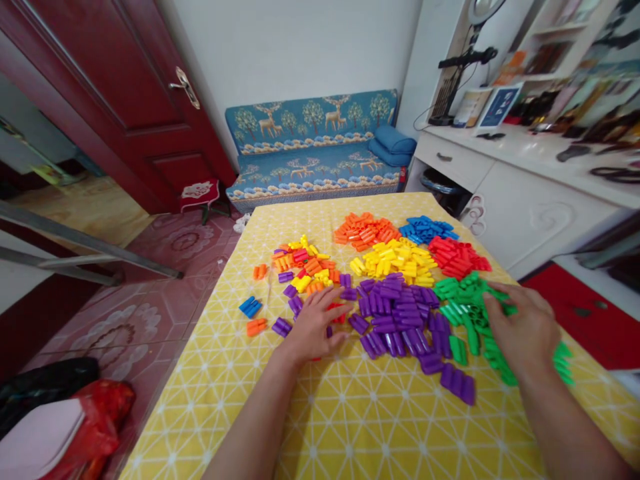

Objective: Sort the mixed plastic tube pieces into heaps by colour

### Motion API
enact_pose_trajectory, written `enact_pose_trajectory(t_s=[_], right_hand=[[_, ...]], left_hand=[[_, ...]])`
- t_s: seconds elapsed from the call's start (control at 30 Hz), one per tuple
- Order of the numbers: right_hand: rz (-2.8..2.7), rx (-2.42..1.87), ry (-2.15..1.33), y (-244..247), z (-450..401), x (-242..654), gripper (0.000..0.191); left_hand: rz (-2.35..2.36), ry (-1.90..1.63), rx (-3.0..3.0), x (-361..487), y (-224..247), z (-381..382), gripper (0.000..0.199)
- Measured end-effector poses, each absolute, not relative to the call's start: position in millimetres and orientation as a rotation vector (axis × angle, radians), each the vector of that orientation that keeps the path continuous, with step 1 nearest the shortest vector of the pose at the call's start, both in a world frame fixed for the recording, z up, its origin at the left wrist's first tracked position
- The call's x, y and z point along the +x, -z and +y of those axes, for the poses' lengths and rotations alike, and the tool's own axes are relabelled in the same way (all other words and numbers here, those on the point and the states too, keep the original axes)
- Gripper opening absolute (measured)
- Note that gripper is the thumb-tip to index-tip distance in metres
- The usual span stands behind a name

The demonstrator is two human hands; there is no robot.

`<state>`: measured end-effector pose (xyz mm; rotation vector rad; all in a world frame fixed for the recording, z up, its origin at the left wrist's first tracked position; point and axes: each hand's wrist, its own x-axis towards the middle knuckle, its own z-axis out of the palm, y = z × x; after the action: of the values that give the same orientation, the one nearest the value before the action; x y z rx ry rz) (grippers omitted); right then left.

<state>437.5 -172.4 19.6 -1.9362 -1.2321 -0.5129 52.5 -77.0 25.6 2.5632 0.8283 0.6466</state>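
The green pile [467,293] is spread at the right of the yellow tablecloth [350,427], its small ribbed pieces lying at mixed angles; one long piece [472,338] has its long axis running roughly toward the near edge. Part of this pile is hidden by the right hand [525,327], whose thumb and fingers are bent over it; whether a piece is pinched cannot be told. The left hand [317,325] is held palm down with fingers loosely spread and thumb apart, above red pieces [339,315] that are partly covered by it. Between the hands, the purple pile [400,307] is heaped, many of its tubes slanted from upper left to lower right. Beyond it, yellow [397,259], orange [365,230], blue [427,229] and red piles [457,257] are grouped, and a mixed heap [305,263] is set beyond the left hand.
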Motion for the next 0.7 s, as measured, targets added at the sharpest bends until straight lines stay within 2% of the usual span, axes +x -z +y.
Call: enact_pose_trajectory(t_s=[0.1, 0.3, 0.37, 0.5, 0.7], right_hand=[[-1.331, -1.718, 0.388, -27.3, -164.9, 398.7, 0.027], [-1.704, -1.446, -0.012, -41.1, -147.9, 312.5, 0.018], [-1.861, -1.415, -0.067, -44.3, -136.5, 291.4, 0.018], [-2.128, -1.497, -0.167, -43.3, -105.3, 261.7, 0.028], [-2.334, -1.711, -0.179, -32.2, -67.4, 237.8, 0.043]], left_hand=[[0.906, -0.571, 2.593, 55.6, -20.3, -77.6, 0.054], [1.306, -0.507, 2.515, 49.8, -25.2, -71.5, 0.018], [1.537, -0.48, 2.46, 44.6, -28.7, -68.9, 0.015], [1.769, -0.472, 2.374, 36.0, -32.0, -65.7, 0.017], [1.789, -0.507, 2.344, 33.9, -30.1, -65.3, 0.018]])
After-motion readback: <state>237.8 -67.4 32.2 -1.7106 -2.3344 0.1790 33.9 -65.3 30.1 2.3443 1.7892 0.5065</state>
